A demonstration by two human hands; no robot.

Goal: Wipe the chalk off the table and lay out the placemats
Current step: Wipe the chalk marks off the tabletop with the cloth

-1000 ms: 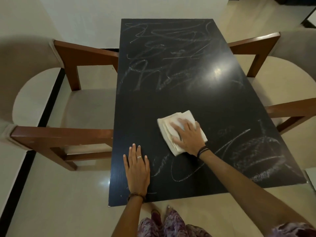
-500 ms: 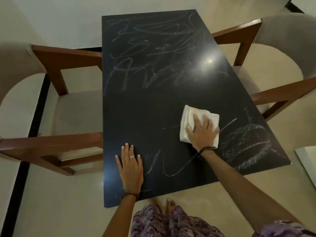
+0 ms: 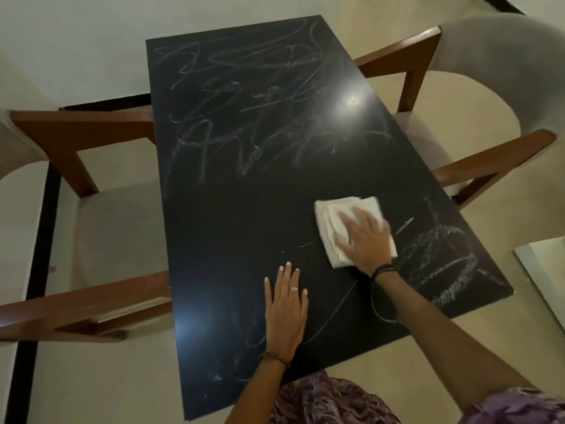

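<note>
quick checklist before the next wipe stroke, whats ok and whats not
1. Right hand pressing flat on the white cloth: ok.
2. Left hand lying flat on the table: ok.
3. Chalk scribble right of the cloth gone: not ok.
4. Far-end chalk scribbles gone: not ok.
5. Middle strip of the table wiped: ok, save small dashes.
6. Placemats at hand: cannot tell, none in view.

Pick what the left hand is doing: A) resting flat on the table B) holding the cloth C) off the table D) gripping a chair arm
A: the left hand lies flat on the table with fingers straight, while the right hand presses the cloth.
</note>
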